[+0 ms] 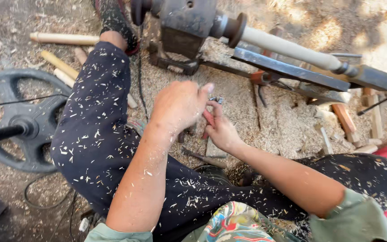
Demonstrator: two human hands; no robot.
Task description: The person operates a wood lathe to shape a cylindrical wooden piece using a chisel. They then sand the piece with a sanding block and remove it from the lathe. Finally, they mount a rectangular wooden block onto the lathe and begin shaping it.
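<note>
At far left of the frame, a dark spoked wheel [16, 121] lies on the shaving-strewn ground, a rod running into its hub. Above it, four pale turned sticks [63, 39] lie scattered at upper left, beside a leg in dark trousers [95, 130] flecked with wood chips.

At centre, the person's two hands meet over the sawdust. The left hand [178, 106], the upper and larger in view, is curled shut, its thumb pressed down on a small metal piece [216, 100] that peeks out at its right edge. The right hand [222, 131], just below and touching it, pinches a red-handled tool [208, 118] whose long axis runs steeply up toward that metal piece; only a short part of the handle shows. Both hands are on the work; the left covers most of it.

Below them a dark metal tool [202, 157] lies on the ground. Across the upper right runs one lathe [189, 27], with a single pale spindle [292, 48] mounted slanting down to the right. Wood offcuts [346, 118] lie beneath it.
</note>
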